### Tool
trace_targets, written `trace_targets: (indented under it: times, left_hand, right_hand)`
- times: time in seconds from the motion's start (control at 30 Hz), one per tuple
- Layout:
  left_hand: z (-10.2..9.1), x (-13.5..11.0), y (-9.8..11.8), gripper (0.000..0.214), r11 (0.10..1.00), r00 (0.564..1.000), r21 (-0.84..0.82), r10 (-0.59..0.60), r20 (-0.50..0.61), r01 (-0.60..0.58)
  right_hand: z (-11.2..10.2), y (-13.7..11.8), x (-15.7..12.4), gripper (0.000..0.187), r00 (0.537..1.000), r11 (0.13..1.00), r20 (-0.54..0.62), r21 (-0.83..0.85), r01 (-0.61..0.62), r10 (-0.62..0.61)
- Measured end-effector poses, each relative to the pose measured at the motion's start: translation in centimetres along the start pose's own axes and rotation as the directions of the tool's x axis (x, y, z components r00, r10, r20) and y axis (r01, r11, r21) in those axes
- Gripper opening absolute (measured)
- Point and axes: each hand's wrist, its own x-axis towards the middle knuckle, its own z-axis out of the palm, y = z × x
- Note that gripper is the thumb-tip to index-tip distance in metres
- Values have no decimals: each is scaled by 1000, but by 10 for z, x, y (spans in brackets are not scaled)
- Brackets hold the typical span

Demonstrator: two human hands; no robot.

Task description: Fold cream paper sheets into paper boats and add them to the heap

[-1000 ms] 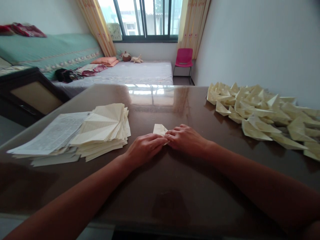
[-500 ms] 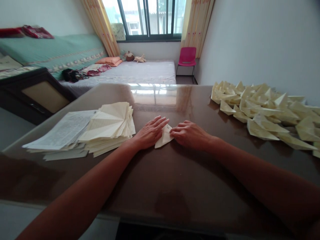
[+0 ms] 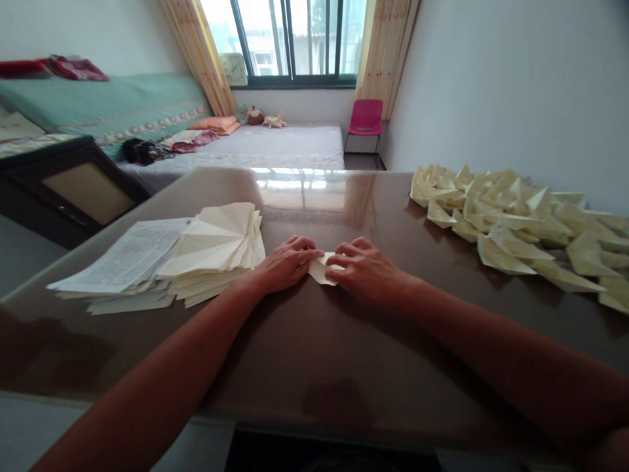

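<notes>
Between my two hands a small folded piece of cream paper [image 3: 322, 271] lies on the glossy brown table [image 3: 295, 354]. My left hand [image 3: 287, 263] grips its left edge, thumb and fingers closed on it. From the other side my right hand [image 3: 363, 265] holds the paper, its bent fingers resting over the right part. Those fingers hide some of the folds. Left of my left hand sits a fanned stack of creased cream sheets [image 3: 211, 242], overlapping a pile of printed sheets [image 3: 125, 255].
Many folded paper boats [image 3: 511, 216] crowd the table's right side by the wall. Past the far edge are a bed [image 3: 295, 144], a pink chair [image 3: 366, 118] and a window [image 3: 295, 46]. A dark cabinet [image 3: 73, 183] stands at the left.
The folded paper has been turned and now lies flatter and wider. My left fingers have curled from lying straight to gripping its edge, and my right fingers have spread over it.
</notes>
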Motion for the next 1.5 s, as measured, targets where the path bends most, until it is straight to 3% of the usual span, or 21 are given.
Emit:
trace_targets:
  times: [0.13, 0.27, 0.4, 0.57, 0.7, 0.83, 1.03, 1.3, 1.4, 1.5]
  left_hand:
    - [-4, -2, 4, 32, 999, 1000, -37, 22, 1, -22]
    - [-3, -2, 6, 42, 999, 999, -10, 36, 5, -36]
    - [-3, -2, 9, 39, 993, 996, 78, 83, 14, -84]
    - [-4, -1, 15, 35, 966, 989, 214, 149, 9, -148]
    - [-2, 1, 18, 32, 958, 985, 232, 174, -3, -168]
    - [-2, 1, 20, 34, 955, 987, 249, 157, 34, -161]
    - [-7, -1, 19, 33, 954, 990, 278, 78, 118, -108]
    - [-22, -11, 19, 47, 999, 990, 2, 42, 131, -43]
    - [-24, -14, 24, 51, 999, 990, -5, 51, 131, -51]
    - [-23, -14, 30, 43, 993, 987, 90, 60, 150, -74]
  right_hand:
    - [5, 29, -4, 22, 999, 994, 30, 106, -40, 37]
    - [3, 41, -8, 28, 996, 985, 78, 166, -54, 42]
    - [-3, 36, -8, 41, 987, 984, 112, 123, -126, 113]
    - [-8, 26, -3, 31, 982, 993, 153, 28, -114, 109]
    - [-6, 15, 0, 22, 978, 990, 160, -56, -126, 134]
    - [-4, 10, 0, 26, 977, 989, 167, -92, -119, 133]
    - [-6, 20, -2, 35, 972, 986, 199, 87, -145, 125]
    - [-9, 28, -8, 66, 993, 932, 111, 363, -5, -37]
    - [-10, 23, -6, 64, 992, 924, 105, 383, 18, -63]
    - [-10, 14, -2, 48, 989, 963, 147, 265, -42, 3]
